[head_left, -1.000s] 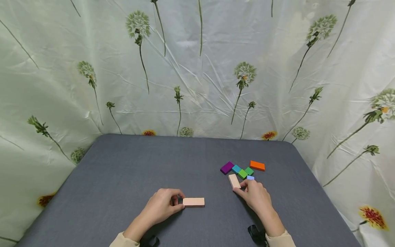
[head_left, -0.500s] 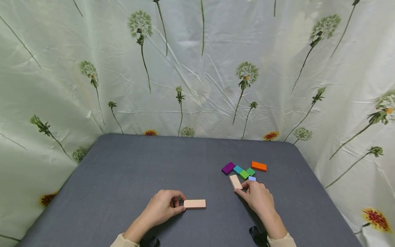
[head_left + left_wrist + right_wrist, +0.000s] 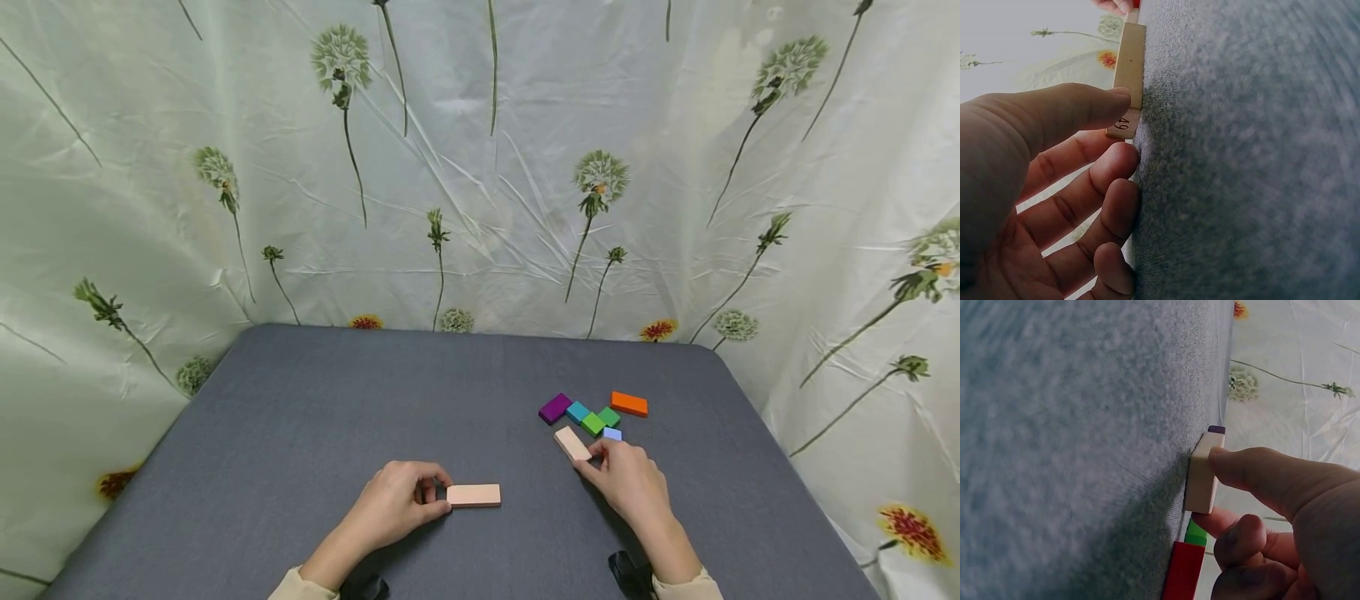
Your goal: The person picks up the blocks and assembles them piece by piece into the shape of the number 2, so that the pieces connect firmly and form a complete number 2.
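My left hand [image 3: 397, 500] pinches the left end of a pale wooden block [image 3: 473, 496] that lies lengthwise across the table. In the left wrist view, the thumb presses one side of this block [image 3: 1130, 65], and printed digits show on its end. On the right, my right hand [image 3: 626, 482] holds a second pale wooden block [image 3: 573, 444] by its near end, between thumb and index finger. That block lies slanted, its far end toward the left. In the right wrist view, the thumb touches the side of this block [image 3: 1202, 475], low against the table cloth.
Coloured blocks lie just beyond my right hand: purple [image 3: 555, 408], teal [image 3: 577, 412], two green [image 3: 592, 425], light blue [image 3: 612, 434] and orange [image 3: 628, 404]. A red block [image 3: 1184, 570] shows in the right wrist view. A flowered curtain [image 3: 480, 192] hangs behind the grey table [image 3: 337, 400].
The wooden block in my right hand has turned, its far end swinging left and its near end slightly right. The left hand and its block stay in place.
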`<state>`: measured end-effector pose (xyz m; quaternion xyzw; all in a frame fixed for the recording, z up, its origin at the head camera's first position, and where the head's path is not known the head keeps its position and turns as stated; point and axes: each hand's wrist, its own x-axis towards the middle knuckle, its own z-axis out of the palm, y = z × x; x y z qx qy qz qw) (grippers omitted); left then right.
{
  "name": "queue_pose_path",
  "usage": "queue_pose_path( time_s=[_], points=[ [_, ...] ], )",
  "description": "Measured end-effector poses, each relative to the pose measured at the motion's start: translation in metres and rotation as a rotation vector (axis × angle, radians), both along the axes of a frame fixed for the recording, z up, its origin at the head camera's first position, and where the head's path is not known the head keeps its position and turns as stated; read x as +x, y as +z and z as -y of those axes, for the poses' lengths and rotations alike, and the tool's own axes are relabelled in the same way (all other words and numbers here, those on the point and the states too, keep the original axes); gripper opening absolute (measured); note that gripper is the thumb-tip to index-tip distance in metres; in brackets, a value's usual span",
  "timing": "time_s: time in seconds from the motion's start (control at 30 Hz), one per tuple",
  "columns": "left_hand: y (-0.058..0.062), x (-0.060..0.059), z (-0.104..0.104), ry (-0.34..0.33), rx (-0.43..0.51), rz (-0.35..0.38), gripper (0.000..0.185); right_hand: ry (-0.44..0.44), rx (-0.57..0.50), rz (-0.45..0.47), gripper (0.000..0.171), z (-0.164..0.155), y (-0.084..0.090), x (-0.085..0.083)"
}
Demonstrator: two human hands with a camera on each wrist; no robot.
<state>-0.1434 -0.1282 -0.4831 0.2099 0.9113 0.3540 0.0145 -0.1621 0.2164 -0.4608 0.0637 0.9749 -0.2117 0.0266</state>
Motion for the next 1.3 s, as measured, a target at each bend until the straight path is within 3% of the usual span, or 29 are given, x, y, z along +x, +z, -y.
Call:
queue_pose_path(
  time_s=[0.93, 1.3],
  points=[
    [-0.001, -0.001, 0.001, -0.013, 0.006, 0.016, 0.015, 0.107, -0.079, -0.026, 0.023, -0.008, -0.001, 0.013],
    [0.000, 0.000, 0.002, -0.009, 0.003, 0.029, 0.015, 0.123, -0.111, 0.032, 0.028, -0.008, 0.002, 0.017]
  ],
)
